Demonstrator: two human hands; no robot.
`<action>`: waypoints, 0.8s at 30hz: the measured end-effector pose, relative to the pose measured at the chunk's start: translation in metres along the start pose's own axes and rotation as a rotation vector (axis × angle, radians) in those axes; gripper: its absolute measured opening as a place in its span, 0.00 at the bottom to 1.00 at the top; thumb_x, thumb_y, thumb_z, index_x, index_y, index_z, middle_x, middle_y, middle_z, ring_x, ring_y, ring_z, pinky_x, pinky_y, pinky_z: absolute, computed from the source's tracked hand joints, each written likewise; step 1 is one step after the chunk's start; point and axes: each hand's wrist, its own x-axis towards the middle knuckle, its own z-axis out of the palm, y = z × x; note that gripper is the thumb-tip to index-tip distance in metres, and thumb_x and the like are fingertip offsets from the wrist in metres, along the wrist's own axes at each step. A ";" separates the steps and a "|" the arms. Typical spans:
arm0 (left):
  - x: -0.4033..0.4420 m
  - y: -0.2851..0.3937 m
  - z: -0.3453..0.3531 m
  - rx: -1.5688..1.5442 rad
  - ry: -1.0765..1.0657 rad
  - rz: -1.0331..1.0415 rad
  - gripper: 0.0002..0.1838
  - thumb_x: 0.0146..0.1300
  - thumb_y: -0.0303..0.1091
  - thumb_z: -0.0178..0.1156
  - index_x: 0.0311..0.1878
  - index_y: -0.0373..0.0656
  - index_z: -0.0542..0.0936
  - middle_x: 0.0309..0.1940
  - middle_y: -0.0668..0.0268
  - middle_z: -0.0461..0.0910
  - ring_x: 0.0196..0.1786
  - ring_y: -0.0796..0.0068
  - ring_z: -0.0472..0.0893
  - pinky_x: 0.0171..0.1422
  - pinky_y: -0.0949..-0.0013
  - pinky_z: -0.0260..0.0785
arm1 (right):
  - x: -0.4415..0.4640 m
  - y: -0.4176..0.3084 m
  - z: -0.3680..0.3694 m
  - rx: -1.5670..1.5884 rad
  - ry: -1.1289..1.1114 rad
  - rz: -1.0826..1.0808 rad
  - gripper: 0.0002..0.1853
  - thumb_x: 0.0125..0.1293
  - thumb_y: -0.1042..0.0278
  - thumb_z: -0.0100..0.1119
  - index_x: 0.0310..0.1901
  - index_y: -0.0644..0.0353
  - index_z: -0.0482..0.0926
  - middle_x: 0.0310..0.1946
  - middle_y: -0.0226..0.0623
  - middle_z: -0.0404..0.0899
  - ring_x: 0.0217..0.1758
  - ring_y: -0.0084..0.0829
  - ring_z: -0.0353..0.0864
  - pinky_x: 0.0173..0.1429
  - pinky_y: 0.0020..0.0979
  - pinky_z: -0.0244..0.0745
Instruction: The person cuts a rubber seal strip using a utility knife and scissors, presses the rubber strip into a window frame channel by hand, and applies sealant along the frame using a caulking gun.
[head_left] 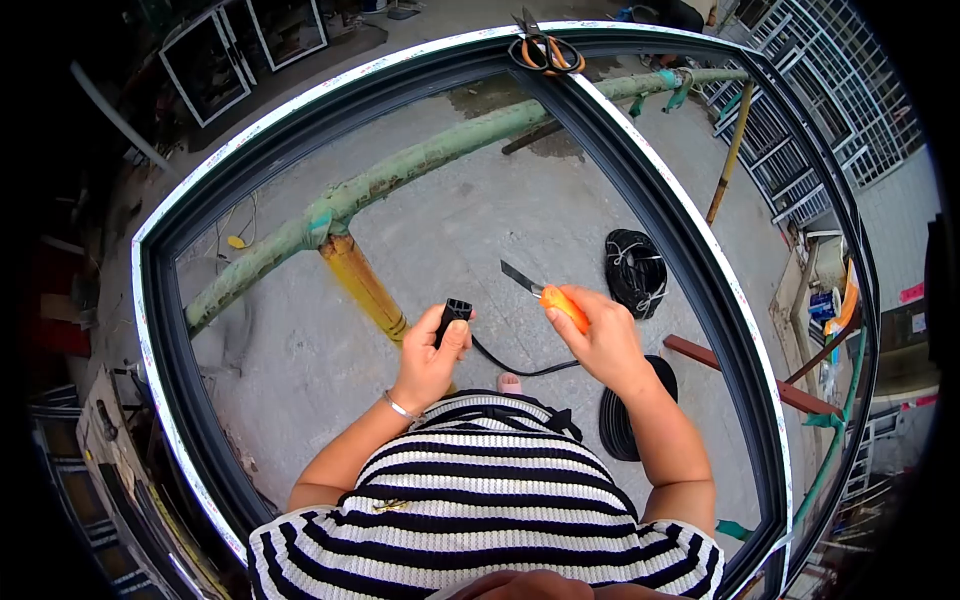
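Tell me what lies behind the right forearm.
A black coil on the grey floor, showing on both sides of the forearm, which covers its middle. The black strip running from the left hand disappears behind the right hand; whether it joins the coil is hidden.

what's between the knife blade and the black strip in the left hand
Nothing: the head view shows an open gap between the knife blade and the black strip, with grey floor behind.

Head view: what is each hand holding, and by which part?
The right hand holds a knife by its orange handle, blade exposed. The left hand holds a black hollow strip just below its open end.
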 end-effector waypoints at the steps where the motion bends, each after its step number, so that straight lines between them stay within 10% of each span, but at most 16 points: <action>1: 0.002 -0.001 -0.001 -0.001 0.001 -0.001 0.14 0.74 0.40 0.54 0.48 0.36 0.75 0.27 0.71 0.74 0.28 0.85 0.70 0.32 0.79 0.64 | 0.002 -0.007 0.003 0.026 0.004 -0.024 0.19 0.65 0.54 0.62 0.49 0.61 0.81 0.40 0.48 0.84 0.41 0.49 0.84 0.43 0.41 0.79; 18: 0.041 0.008 -0.112 -0.192 0.369 -0.018 0.15 0.76 0.43 0.49 0.47 0.39 0.75 0.27 0.69 0.76 0.27 0.83 0.73 0.34 0.76 0.69 | 0.071 -0.073 0.040 0.084 -0.224 0.024 0.20 0.66 0.55 0.62 0.47 0.62 0.69 0.31 0.50 0.81 0.33 0.51 0.83 0.38 0.45 0.76; 24: 0.052 0.007 -0.143 -0.225 0.596 0.011 0.16 0.75 0.45 0.51 0.45 0.39 0.76 0.25 0.69 0.76 0.24 0.83 0.72 0.29 0.78 0.66 | 0.138 -0.095 0.068 0.088 -0.292 -0.362 0.18 0.64 0.58 0.62 0.47 0.61 0.72 0.37 0.47 0.79 0.37 0.50 0.81 0.39 0.44 0.76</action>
